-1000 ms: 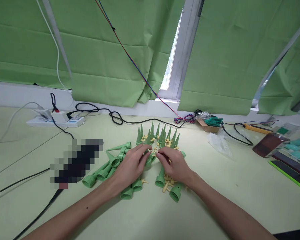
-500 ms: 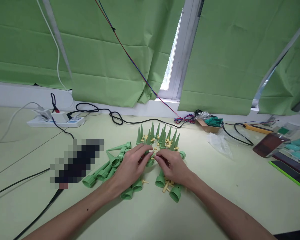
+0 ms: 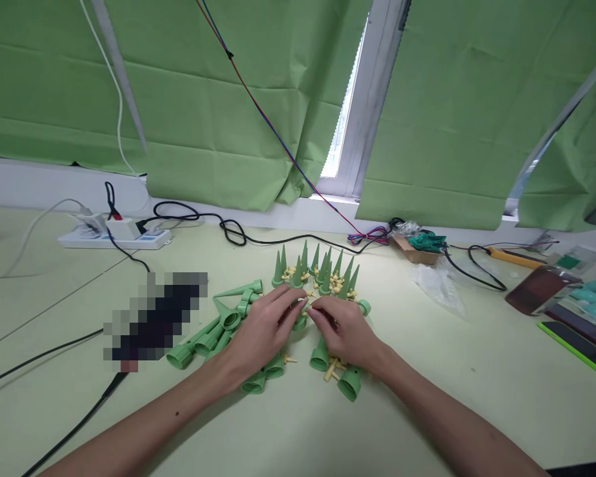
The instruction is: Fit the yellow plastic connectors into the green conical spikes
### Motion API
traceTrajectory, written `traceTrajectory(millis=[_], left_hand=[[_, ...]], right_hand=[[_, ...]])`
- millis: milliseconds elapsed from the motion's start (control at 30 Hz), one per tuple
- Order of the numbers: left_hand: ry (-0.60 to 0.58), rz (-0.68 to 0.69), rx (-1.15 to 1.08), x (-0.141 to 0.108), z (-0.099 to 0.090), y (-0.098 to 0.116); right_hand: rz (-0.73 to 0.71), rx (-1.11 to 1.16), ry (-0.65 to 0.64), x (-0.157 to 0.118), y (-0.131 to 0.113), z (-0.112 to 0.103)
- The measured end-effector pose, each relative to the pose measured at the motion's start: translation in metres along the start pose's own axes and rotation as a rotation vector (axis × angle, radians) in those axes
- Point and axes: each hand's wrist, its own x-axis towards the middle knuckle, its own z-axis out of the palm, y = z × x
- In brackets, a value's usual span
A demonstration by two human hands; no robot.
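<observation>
Your left hand (image 3: pixel 265 323) and right hand (image 3: pixel 348 326) curl nearly fingertip to fingertip at a green piece (image 3: pixel 300 324), their exact grip hidden, with upright green spikes (image 3: pixel 324 281) just beyond, and lying cones (image 3: pixel 180 356) and yellow fittings (image 3: pixel 332 371) around them on the table (image 3: pixel 298 430).

A single head-worn camera looks forward and down over the desk (image 3: pixel 402 424) from above the person's forearms (image 3: pixel 179 405), near the left hand (image 3: pixel 264 326) and right hand (image 3: pixel 348 328), wide enough to include green curtains (image 3: pixel 218 119) beyond the desk and the power strip (image 3: pixel 116 240) at left.
</observation>
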Motion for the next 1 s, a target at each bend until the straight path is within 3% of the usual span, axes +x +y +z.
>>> traceTrajectory(millis=[633,1000], left_hand=[[0.045,0.045,0.021,-0.0034,0.0012,0.0025],[0.027,0.086,0.041,-0.0058,0.0023,0.0013]], right_hand=[[0.044,-0.007,0.018,-0.0002,-0.0027,0.0024],[0.218,0.115,0.052,-0.0013,-0.0060,0.0072]])
